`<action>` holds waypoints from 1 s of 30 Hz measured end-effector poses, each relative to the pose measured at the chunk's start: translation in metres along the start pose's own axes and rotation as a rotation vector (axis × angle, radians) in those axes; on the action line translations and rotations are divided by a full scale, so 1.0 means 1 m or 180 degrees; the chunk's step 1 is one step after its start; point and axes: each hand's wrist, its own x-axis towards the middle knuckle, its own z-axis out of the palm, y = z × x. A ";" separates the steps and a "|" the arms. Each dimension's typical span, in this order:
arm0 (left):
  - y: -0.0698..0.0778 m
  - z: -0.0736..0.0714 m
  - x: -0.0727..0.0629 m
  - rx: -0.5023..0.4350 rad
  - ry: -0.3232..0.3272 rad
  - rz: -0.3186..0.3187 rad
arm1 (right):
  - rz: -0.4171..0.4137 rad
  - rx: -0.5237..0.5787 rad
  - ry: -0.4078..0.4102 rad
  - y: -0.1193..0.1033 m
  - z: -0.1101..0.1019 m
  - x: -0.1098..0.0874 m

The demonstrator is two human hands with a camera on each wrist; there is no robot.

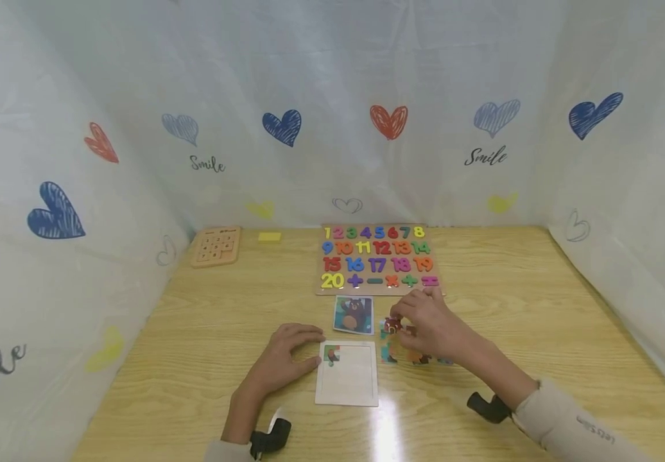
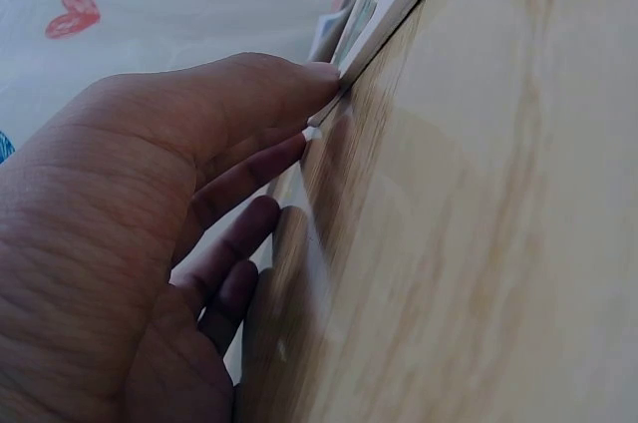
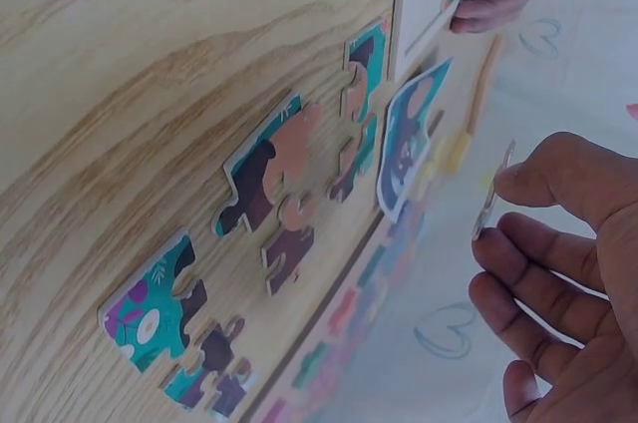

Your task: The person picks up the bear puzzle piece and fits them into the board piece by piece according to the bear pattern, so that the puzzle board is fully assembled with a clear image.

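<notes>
My right hand (image 1: 433, 324) pinches a jigsaw piece (image 3: 494, 189) between thumb and fingertip, raised above the table. In the right wrist view the piece appears nearly edge-on. Below that hand lie several loose jigsaw pieces (image 3: 159, 313) in teal, brown and orange, partly hidden in the head view. My left hand (image 1: 283, 359) rests at the left edge of a square puzzle tray (image 1: 348, 399), its thumb (image 2: 299, 84) touching the tray's side, fingers relaxed. One piece (image 1: 331, 354) sits in the tray's upper-left corner. Behind the tray lies a bear picture card (image 1: 354, 314).
A board of coloured numbers (image 1: 379, 263) lies at the back, just beyond the card. At the back left are a wooden number-tile puzzle (image 1: 217, 246) and a small yellow block (image 1: 269, 237). White curtains with printed hearts (image 1: 389, 122) enclose the table's far and side edges.
</notes>
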 end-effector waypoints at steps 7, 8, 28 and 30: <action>0.000 0.001 0.000 0.0008 0.0031 0.0036 | -0.0038 0.0108 -0.0040 -0.007 0.005 0.002; 0.000 0.001 0.000 0.0002 0.0028 0.0027 | -0.0022 0.0123 -0.0058 -0.008 0.005 0.002; 0.002 -0.001 0.001 0.0011 0.0003 -0.0020 | -0.0271 -0.0021 0.0027 -0.026 0.022 0.009; 0.003 -0.001 0.000 0.0023 0.0031 0.0019 | -0.0264 -0.0018 0.0005 -0.027 0.024 0.010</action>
